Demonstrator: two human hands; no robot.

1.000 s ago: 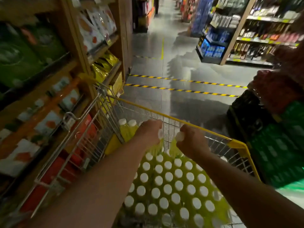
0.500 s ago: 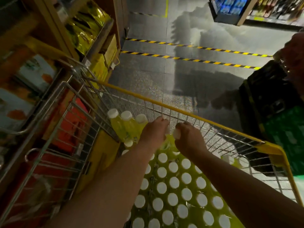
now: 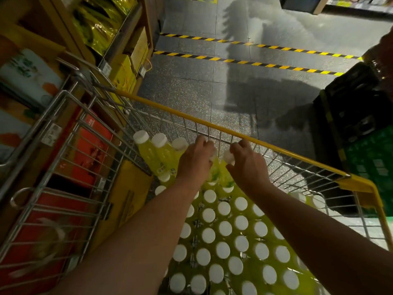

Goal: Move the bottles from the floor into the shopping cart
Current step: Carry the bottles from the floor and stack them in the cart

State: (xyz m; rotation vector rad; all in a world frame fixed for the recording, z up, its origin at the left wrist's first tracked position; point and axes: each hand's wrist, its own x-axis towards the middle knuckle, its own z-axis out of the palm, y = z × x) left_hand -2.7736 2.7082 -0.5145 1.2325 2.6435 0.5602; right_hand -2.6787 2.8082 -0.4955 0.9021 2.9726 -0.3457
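Observation:
The wire shopping cart (image 3: 274,146) with a yellow rim holds several upright yellow-green bottles with white caps (image 3: 225,228). Three more bottles (image 3: 161,155) lie tilted against the cart's far left corner. My left hand (image 3: 196,159) grips the top of one yellow bottle (image 3: 214,173) at the far end of the cart. My right hand (image 3: 247,165) grips the white cap of a second bottle (image 3: 225,177) right beside it. Both bottles lean over the standing rows, just inside the front rim.
Wooden shelves (image 3: 53,24) with packaged goods stand close on the left of the cart. Dark and green crates (image 3: 361,124) sit on the floor to the right. Yellow-black tape stripes (image 3: 244,61) cross the grey floor ahead.
The view has tilted down toward the cart. Both hands have carried their bottles lower and forward, down to the front row inside the cart.

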